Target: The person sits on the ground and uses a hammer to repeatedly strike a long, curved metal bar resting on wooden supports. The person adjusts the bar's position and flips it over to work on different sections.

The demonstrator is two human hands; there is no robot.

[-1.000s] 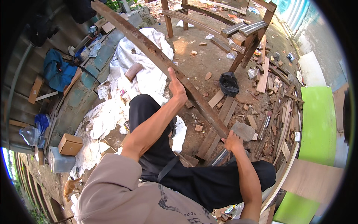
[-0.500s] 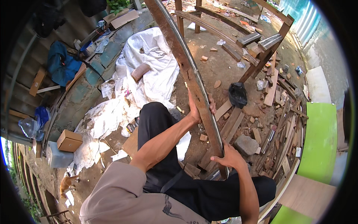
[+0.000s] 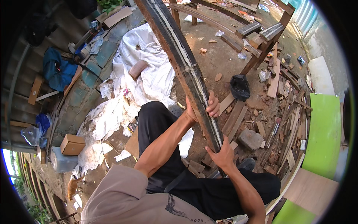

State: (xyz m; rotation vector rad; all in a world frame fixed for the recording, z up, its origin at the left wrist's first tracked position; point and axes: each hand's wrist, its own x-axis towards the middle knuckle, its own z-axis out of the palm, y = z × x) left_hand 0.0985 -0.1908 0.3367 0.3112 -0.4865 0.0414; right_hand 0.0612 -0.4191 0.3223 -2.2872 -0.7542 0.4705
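Note:
A long wooden beam (image 3: 181, 59) slants across the middle, its far end running out of the top of the picture. Its upper face is dark with a pale stripe along it, and its side is rough brown. My left hand (image 3: 213, 105) is closed around the beam from beneath, palm at the left side and fingertips curled over the right edge. Lower down, my right hand (image 3: 224, 155) grips the beam near its near end, with the thumb laid across the face. That near end drops between my legs, partly hidden.
A white sheet (image 3: 156, 63) covers ground at the left. A wooden frame (image 3: 266, 52) stands at the far right. Scrap wood (image 3: 283, 138), a concrete block (image 3: 250, 139) and a black plastic bag (image 3: 239, 87) lie to the right. A cat (image 3: 73, 187) is at the lower left.
The beam has been rolled in my hands, so its dark face with the pale stripe now shows. Its far part has shifted left. Both hands still hold it.

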